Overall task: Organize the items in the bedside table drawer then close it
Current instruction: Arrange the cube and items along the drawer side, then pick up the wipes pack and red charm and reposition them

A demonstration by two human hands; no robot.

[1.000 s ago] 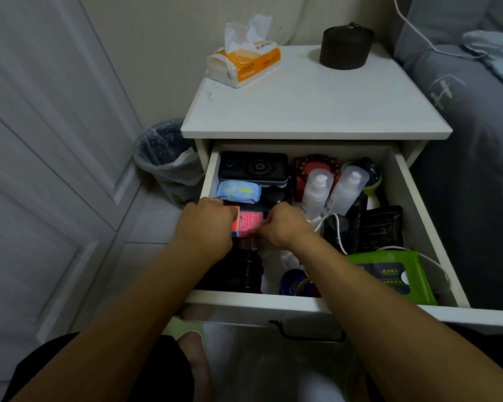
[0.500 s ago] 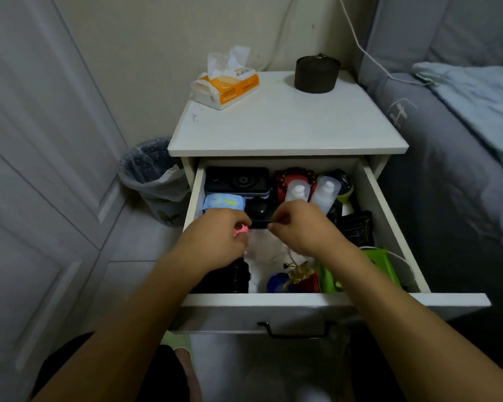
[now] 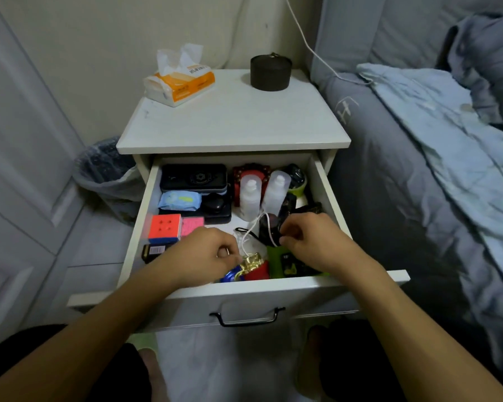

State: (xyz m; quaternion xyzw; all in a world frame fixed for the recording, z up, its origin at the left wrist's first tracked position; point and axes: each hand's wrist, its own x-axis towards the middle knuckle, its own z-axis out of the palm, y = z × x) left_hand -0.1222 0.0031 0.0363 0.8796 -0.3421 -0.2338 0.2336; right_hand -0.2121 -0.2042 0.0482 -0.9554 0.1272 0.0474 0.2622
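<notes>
White and pulled fully open, the drawer [image 3: 325,181] fills the centre of the frame, crowded with a red puzzle cube [image 3: 164,226], two clear bottles [image 3: 250,192], a green packet [image 3: 285,262] and a white cable [image 3: 251,233]. The left hand [image 3: 206,256] lies low centre, fingers curled at a gold-trimmed red pouch [image 3: 253,265]; whether it grips cannot be told. The right hand [image 3: 308,239], knuckles up, pinches a dark object [image 3: 269,229] beside the cable.

The left hand [image 3: 206,256] covers the drawer [image 3: 145,216] items beneath it. The green pack [image 3: 276,264] label is illegible. Bin [image 3: 105,169] partly hidden behind drawer.
</notes>
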